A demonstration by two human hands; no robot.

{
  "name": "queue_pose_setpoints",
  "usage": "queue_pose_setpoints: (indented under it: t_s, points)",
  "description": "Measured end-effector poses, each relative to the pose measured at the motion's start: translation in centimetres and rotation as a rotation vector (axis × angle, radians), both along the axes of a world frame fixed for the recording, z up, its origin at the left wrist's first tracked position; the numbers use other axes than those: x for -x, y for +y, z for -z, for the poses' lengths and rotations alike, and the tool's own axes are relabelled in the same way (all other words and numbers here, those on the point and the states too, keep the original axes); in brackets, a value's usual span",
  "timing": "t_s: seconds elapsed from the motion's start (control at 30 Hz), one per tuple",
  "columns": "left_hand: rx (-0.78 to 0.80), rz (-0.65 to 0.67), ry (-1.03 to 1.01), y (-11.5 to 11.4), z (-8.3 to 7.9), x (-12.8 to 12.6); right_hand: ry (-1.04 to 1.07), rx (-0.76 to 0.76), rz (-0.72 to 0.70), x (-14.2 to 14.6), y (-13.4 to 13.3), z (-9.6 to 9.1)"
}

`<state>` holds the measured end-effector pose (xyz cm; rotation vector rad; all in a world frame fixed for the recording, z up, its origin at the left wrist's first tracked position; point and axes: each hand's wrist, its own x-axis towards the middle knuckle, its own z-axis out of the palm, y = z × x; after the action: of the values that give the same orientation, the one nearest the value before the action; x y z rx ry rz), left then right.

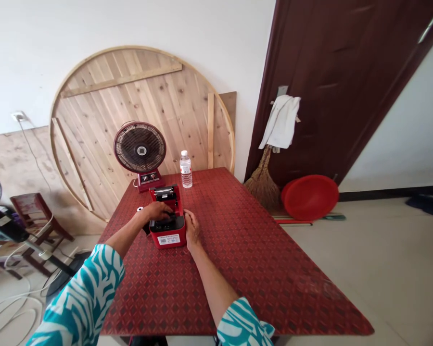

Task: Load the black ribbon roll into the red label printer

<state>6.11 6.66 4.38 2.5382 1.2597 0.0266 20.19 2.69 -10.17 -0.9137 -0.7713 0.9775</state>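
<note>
A red and black printer, probably for labels or receipts, sits on the table with its lid raised at the back. A white label with a square code is on its front. My left hand reaches over from the left, its fingers curled down into the black interior; their tips and anything in them are hidden. Against the printer's right side, my right hand grips the casing. Just left of the printer lies a small white roll, partly hidden behind my left hand.
A red patterned cover lies over the table. Farther back stand a small fan and a clear water bottle. A round wooden board leans on the wall. A broom and red basin are by the door.
</note>
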Motion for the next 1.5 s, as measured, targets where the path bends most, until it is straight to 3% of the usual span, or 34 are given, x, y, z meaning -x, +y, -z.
queue_pose_setpoints:
  t_s: [0.1,0.2,0.33,0.43,0.57,0.73,0.87,1.03,1.5]
  points:
    - [0.058,-0.012,-0.328,-1.8,0.2,1.5,0.033,-0.009,0.019,-0.7,1.4,-0.9]
    - [0.025,-0.034,-0.503,-3.8,0.9,2.5,0.022,-0.016,-0.007,-1.4,4.0,-3.8]
    - [-0.147,0.095,-0.602,-5.5,1.3,2.5,-0.086,-0.136,-0.073,-1.4,6.7,-8.4]
    - [-0.283,0.137,-0.572,-6.2,1.3,2.5,-0.141,-0.201,-0.086,-1.2,6.2,-9.8]
    - [-0.421,0.082,-0.616,-7.3,2.4,3.3,-0.269,-0.31,0.004,-1.6,3.0,-8.7]
    - [-0.554,-0.233,-0.812,-8.1,4.9,4.6,-0.37,-0.347,0.053,-1.6,-0.6,-6.5]
    - [-0.514,-0.157,-0.683,-7.9,6.3,5.1,-0.405,-0.355,0.091,-1.1,-1.7,-5.3]
    - [-0.494,-0.104,-0.585,-7.9,6.7,5.0,-0.448,-0.372,0.134,-0.7,-2.3,-5.0]
    - [-0.528,-0.085,-0.644,-7.4,8.3,5.4,-0.385,-0.27,0.133,-0.8,-2.8,-5.0]
